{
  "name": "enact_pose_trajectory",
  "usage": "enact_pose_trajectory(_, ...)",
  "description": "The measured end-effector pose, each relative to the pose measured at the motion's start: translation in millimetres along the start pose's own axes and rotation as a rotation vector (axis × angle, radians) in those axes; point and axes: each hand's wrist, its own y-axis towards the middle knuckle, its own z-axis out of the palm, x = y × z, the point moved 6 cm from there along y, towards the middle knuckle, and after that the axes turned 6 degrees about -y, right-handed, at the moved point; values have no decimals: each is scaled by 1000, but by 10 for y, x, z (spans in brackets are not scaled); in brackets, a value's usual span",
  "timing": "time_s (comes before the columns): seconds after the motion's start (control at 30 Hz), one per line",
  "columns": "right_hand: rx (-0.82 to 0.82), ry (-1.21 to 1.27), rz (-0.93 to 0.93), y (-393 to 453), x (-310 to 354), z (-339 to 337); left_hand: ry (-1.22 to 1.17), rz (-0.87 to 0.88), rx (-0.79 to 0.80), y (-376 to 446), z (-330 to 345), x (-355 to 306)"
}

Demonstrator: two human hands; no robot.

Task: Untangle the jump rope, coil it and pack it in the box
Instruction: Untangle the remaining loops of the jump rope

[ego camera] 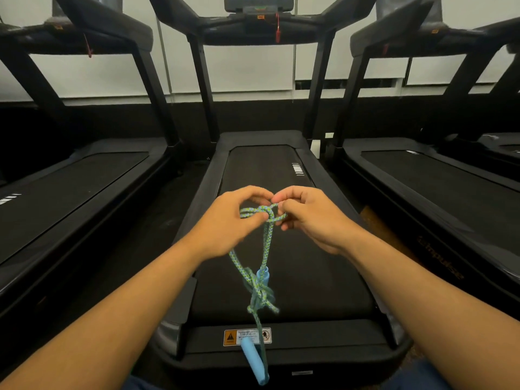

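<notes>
Head view: both hands, left hand (239, 220) and right hand (306, 218), have their fingers pinched on a knot in the jump rope (266, 240), held above the treadmill (295, 249). Pulling the wrong strand could tighten it; the lower tangle (260, 296) and dangling handle (253, 358) may snag. No box in sight.

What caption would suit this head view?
Both hands, left and right, pick at a knot in a jump rope held above a treadmill.
</notes>
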Motion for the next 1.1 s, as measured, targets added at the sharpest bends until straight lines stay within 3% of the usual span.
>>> enact_pose_trajectory(0.23, 31, 46, 1, 21, -2, 90, -216, -185, -259, 13, -88, 69)
enact_pose_trajectory(0.43, 152, -52, 72, 5, -76, 119, -656, -493, -466, -25, -71, 222)
enact_pose_trajectory(0.67, 228, -132, 153, -15, -175, 116, -677, -576, -570, -67, -78, 227)
enact_pose_trajectory(0.8, 249, -227, 109, -11, -191, 82, -799, -647, -502, -77, -33, 210)
enact_pose_trajectory(1.0, 304, -191, 84, -74, -172, 103, -566, -390, -287, 7, -40, 134)
enact_pose_trajectory(1.1, 419, -198, 98, -134, -133, 142, -507, -267, -229, 6, -27, 88)
